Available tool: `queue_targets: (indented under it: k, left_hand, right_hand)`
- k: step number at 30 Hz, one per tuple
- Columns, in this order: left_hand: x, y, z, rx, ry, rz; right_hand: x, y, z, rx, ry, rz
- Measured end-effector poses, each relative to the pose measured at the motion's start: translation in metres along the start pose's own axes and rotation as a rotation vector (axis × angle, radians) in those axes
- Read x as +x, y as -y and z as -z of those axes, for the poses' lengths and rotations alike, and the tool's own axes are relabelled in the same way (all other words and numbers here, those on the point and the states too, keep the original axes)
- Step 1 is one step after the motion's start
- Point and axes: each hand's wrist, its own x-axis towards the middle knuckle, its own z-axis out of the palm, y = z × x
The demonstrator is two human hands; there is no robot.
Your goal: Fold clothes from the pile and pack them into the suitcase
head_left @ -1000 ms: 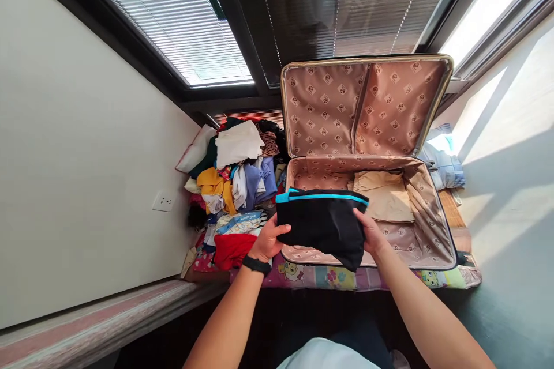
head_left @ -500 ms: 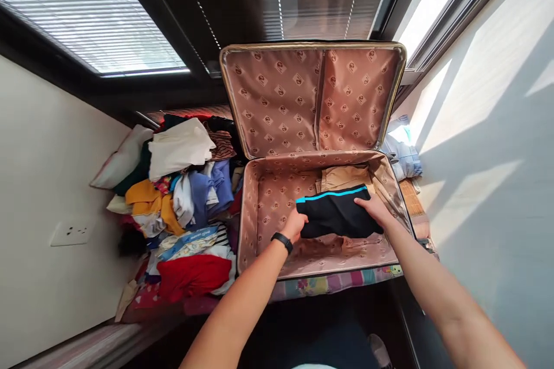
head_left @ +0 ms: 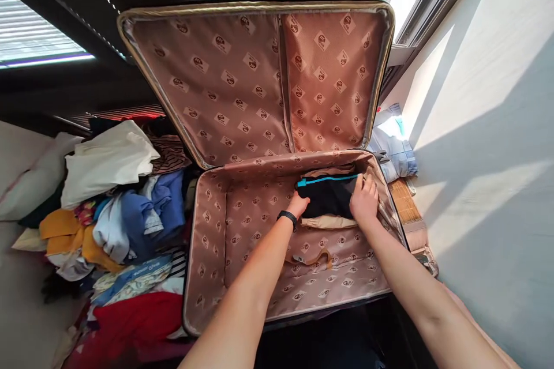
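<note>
A folded black garment [head_left: 329,197] with a bright blue stripe along its far edge lies inside the open suitcase [head_left: 242,164], at the far right of the base. Beneath it shows a folded beige garment [head_left: 329,222]. My left hand [head_left: 298,203], with a dark band on the wrist, is closed on the black garment's left end. At its other end, my right hand [head_left: 364,199] grips the right edge, close to the suitcase's right wall. The cloth hides part of the fingers of both hands. A brown strap [head_left: 318,258] lies loose on the patterned lining nearer to me.
Left of the suitcase is a heap of clothes, with a white garment [head_left: 108,155] on top and a red one [head_left: 138,320] in front. Folded light-blue clothing [head_left: 393,147] sits at the right, by the pale wall [head_left: 489,184]. The raised lid [head_left: 229,81] leans toward the window.
Both hands have lowered the black garment onto the beige one in the suitcase's far right part. My right hand has turned over the garment's end. The view has moved closer.
</note>
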Motion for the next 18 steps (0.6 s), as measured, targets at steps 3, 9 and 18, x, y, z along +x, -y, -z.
queue_targets:
  k: [3, 9, 18]
  left_hand:
    - [-0.010, 0.009, -0.010, 0.211, -0.167, 0.017]
    - [-0.027, 0.038, -0.027, 1.110, 0.128, -0.494]
    - [-0.025, 0.068, -0.022, 1.281, 0.202, -0.496]
  right_hand:
    - [-0.007, 0.005, -0.018, -0.033, 0.056, 0.142]
    - [-0.001, -0.039, -0.066, -0.042, 0.185, 0.139]
    - [-0.011, -0.044, -0.094, -0.179, 0.141, 0.272]
